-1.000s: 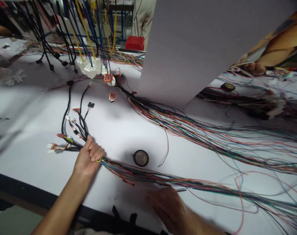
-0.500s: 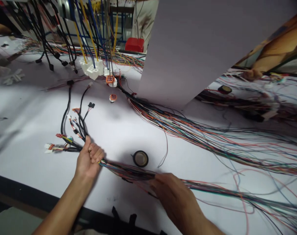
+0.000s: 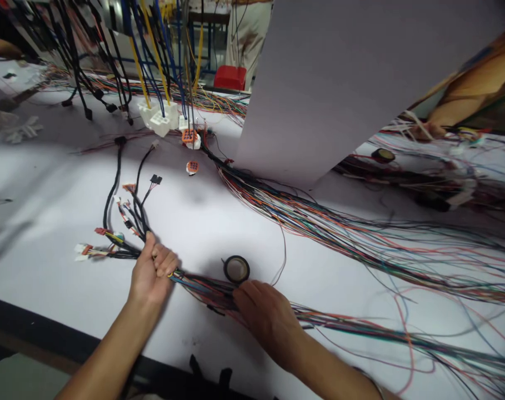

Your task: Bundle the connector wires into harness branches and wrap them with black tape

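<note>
Head view: left hand point(image 3: 151, 272) clenched around a thick multicoloured wire harness point(image 3: 206, 290) lying across a white work table point(image 3: 202, 222); right hand point(image 3: 266, 325) half-curled over the loose strands, grip unclear, just beside a black roll of electrical tape point(image 3: 236, 269); farther off, white plastic connectors point(image 3: 160, 123) under hanging blue and yellow wires point(image 3: 152, 61); work in hand apparently smoothing strands along the harness; next move calling for a steady left hold while strands get gathered.

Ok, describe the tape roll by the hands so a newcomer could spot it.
On the white workbench, find the multicoloured wire bundle leaving the left hand. The black tape roll lies flat just past the right hand, unlike the similar roll far off beyond the grey board.
</note>
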{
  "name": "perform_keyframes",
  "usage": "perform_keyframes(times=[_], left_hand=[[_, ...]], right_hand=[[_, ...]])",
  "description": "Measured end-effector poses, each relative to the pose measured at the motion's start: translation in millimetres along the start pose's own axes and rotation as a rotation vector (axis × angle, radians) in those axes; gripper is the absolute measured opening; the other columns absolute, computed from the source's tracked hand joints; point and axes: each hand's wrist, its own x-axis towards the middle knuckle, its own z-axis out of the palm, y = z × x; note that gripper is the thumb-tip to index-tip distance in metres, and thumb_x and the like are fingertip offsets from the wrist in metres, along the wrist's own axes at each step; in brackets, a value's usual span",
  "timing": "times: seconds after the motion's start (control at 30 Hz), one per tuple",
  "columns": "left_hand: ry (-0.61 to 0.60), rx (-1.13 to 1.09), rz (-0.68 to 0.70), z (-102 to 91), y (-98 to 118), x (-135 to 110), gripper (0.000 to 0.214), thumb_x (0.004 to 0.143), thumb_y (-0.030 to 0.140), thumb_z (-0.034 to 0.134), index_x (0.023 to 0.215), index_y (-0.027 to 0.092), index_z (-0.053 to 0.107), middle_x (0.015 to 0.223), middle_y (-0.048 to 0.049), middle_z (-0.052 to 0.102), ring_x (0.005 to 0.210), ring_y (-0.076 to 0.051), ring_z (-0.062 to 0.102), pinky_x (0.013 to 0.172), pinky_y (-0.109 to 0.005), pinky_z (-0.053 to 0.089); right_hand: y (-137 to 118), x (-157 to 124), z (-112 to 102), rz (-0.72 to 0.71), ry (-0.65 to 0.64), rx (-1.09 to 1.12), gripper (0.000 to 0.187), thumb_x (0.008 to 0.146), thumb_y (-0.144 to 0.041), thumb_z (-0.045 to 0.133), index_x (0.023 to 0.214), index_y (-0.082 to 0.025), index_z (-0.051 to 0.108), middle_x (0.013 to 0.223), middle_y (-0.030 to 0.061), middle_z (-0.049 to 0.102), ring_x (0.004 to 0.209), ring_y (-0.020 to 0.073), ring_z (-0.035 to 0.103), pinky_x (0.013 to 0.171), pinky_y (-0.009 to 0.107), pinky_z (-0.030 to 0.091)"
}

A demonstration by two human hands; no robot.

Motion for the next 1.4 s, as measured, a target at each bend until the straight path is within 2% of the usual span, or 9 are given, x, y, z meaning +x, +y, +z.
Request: perform_keyframes(times=[0.2, 0.3, 0.4, 0.53, 0.67, 0.87, 1.03, 1.23, 1.4], left_hand=[[-0.006, -0.014, -0.010, -1.4, 0, 0, 0.051, 0.097, 0.035, 0.035, 0.048, 0.018, 0.033, 0.034, 0.0078, 0.028, 0.024, -0.004, 0.026, 0.029, -0.018, 0.024], [-0.010, -0.039, -0.017, -1.0, 0, -1, 0.051, 0.097, 0.034, 0.035, 0.049, 0.018, 0.032, 0.034, 0.0078, 0.027, 0.024, -0.004, 0.026, 0.029, -0.018, 0.024], [-0.008, -0.055, -0.027, 0.1, 0, -1, 0.051, 0.097, 0.034, 0.034, 0.049, 0.019, 0.031, 0.035, 0.0080, 0.027, 0.024, -0.004, 0.026, 0.029, -0.018, 0.024], [-0.008, -0.062, -0.034, -1.0, 1, 0, 0.049, 0.096, 0.035, 0.036, 0.050, 0.019, 0.031, 0.036, 0.0091, 0.025, 0.024, -0.004, 0.026, 0.029, -0.018, 0.024], [-0.022, -0.069, -0.029, -2.9, 0, 0, 0.049, 0.096, 0.036, 0.038, 0.050, 0.019, 0.031, 0.037, 0.0095, 0.025, 0.024, -0.004, 0.026, 0.029, -0.018, 0.023], [-0.012, -0.098, -0.041, -1.7, 0, 1, 0.050, 0.096, 0.035, 0.037, 0.049, 0.018, 0.032, 0.035, 0.0084, 0.027, 0.024, -0.004, 0.027, 0.028, -0.018, 0.024], [0.002, -0.144, -0.092, -1.2, 4, 4, 0.051, 0.096, 0.036, 0.035, 0.048, 0.019, 0.031, 0.034, 0.0080, 0.027, 0.024, -0.004, 0.027, 0.028, -0.017, 0.023], [0.034, -0.172, -0.188, 0.9, 8, 5, 0.053, 0.097, 0.038, 0.031, 0.047, 0.020, 0.026, 0.033, 0.0078, 0.025, 0.024, -0.005, 0.027, 0.029, -0.017, 0.026], [0.053, -0.175, -0.185, 2.1, 8, 5, 0.053, 0.096, 0.039, 0.032, 0.047, 0.020, 0.027, 0.034, 0.0082, 0.024, 0.024, -0.005, 0.027, 0.030, -0.017, 0.028]], right_hand=[[-7, 20, -15, 0.035, -0.071, 0.042, 0.010, 0.077, -0.009, 0.057, 0.083, -0.017, 0.057, 0.080, 0.0046, 0.061, 0.074, 0.0190, 0.055, 0.069, 0.030, 0.039], [-9, 34, -30, 0.148, -0.268, 0.324, 0.014, 0.075, -0.009, 0.058, 0.086, -0.019, 0.058, 0.079, 0.0006, 0.064, 0.072, 0.0156, 0.058, 0.061, 0.024, 0.037], [-9, 47, -38, 0.203, -0.417, 0.476, 0.006, 0.086, -0.021, 0.053, 0.083, -0.022, 0.058, 0.068, -0.0041, 0.063, 0.060, 0.0118, 0.057, 0.052, 0.021, 0.031], [-8, 56, -36, 0.194, -0.358, 0.200, 0.016, 0.092, -0.027, 0.047, 0.081, -0.020, 0.055, 0.067, -0.0005, 0.062, 0.056, 0.0144, 0.058, 0.048, 0.025, 0.027], [-9, 59, -35, -0.013, -0.253, -0.034, 0.010, 0.082, -0.023, 0.062, 0.087, -0.019, 0.054, 0.081, 0.0047, 0.063, 0.068, 0.0196, 0.060, 0.054, 0.028, 0.035], [-2, 72, -48, -0.262, -0.194, -0.272, 0.012, 0.075, -0.017, 0.064, 0.082, -0.018, 0.055, 0.070, 0.0065, 0.062, 0.059, 0.0214, 0.056, 0.048, 0.031, 0.033], [11, 74, -58, -0.561, -0.359, -0.138, 0.014, 0.071, -0.012, 0.064, 0.067, -0.020, 0.054, 0.054, -0.0004, 0.060, 0.044, 0.0134, 0.049, 0.041, 0.028, 0.018], [16, 39, -38, -0.418, -0.230, 0.182, 0.031, 0.089, -0.017, 0.044, 0.058, -0.020, 0.050, 0.050, -0.0035, 0.058, 0.043, 0.0098, 0.047, 0.048, 0.024, 0.027], [17, 24, -19, -0.400, -0.222, 0.145, 0.035, 0.090, -0.016, 0.041, 0.056, -0.020, 0.049, 0.047, -0.0025, 0.056, 0.040, 0.0108, 0.045, 0.046, 0.025, 0.025]])
